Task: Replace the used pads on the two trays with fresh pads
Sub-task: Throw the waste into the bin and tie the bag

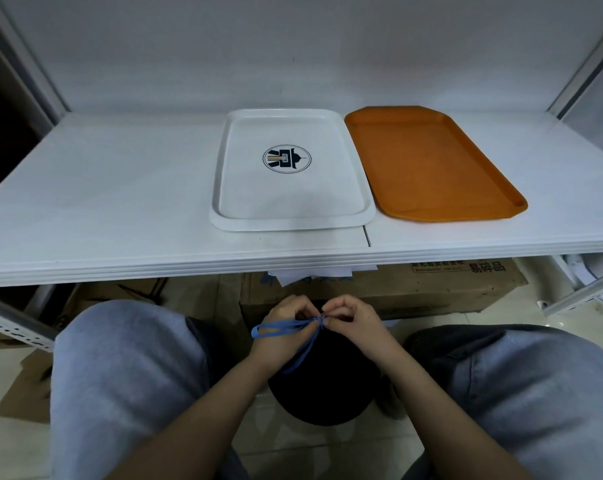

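Light is soft and fairly dim, with a cool grey-blue cast, and falls from above onto the shelf (102, 188), which is the brightest surface. A faint shadow spreads over the near half of the white tray (230, 188) at 12 o'clock. Under the shelf toward 6 o'clock it grows darker, and the black bag (324, 393) shows no detail. No harsh glare. Wide-angle distortion bends the shelf edge and the uprights at 3 and 9 o'clock. Corners darken; focus is slightly soft throughout.

Wide bare stretch along the shelf's (102, 188) left edge; white tray (224, 174) and orange tray (431, 161) crowding centre and right.
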Demonstrator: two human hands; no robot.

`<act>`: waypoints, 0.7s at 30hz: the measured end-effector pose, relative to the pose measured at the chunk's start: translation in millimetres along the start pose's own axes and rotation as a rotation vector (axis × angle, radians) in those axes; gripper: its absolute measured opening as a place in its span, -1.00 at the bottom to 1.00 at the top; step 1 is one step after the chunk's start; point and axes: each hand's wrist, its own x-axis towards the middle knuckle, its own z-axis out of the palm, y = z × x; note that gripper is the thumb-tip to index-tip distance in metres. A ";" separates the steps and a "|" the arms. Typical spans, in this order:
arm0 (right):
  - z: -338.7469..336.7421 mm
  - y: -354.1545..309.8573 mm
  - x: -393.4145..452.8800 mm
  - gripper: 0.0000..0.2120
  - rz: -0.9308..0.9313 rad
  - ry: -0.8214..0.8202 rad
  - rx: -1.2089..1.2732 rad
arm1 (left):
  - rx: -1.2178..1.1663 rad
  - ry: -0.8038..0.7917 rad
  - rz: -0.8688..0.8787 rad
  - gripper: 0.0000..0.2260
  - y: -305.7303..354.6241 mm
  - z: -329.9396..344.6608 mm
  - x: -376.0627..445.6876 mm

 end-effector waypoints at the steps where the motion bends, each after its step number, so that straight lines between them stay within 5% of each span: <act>1: -1.3 0.5 0.9 -0.81 0.005 -0.026 0.019 | 0.018 0.007 0.012 -0.88 0.9 -0.1 -0.7; 5: -5.8 -1.5 0.3 -0.79 -0.069 -0.031 -0.034 | 0.001 -0.029 -0.045 -0.85 7.6 0.4 0.8; 10: -7.7 -4.7 3.6 -0.79 -0.601 0.154 -0.987 | -0.141 -0.073 -0.124 -0.89 8.9 -0.6 0.7; 12: -6.0 -2.0 2.7 -0.80 -0.617 0.238 -1.079 | -0.155 -0.076 -0.139 -0.89 10.2 0.1 0.4; 16: -5.3 0.4 2.8 -0.95 -0.283 0.230 -0.789 | -0.179 -0.078 -0.154 -0.89 9.1 -1.1 0.4; 21: -8.7 -8.5 5.4 -0.76 0.076 0.089 0.012 | -0.202 -0.073 -0.166 -0.88 10.1 -2.3 0.1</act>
